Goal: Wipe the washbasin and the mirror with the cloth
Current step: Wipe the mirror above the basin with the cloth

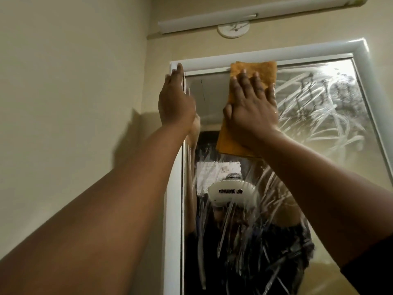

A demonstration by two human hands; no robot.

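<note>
Pressing flat, right hand [253,116] spreads fuzzy orange cloth [251,73] (folded) on streaky mirror [319,116].

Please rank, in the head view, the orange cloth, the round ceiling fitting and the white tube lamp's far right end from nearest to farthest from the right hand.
From the right hand:
1. Orange cloth, directly under the palm.
2. Round ceiling fitting, above, slightly left.
3. Tube lamp's right end, top right corner.

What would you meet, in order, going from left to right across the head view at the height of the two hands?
Bare wall → left hand on the mirror frame → clear patch of glass → right hand pressing the orange cloth → soapy streaks.
</note>
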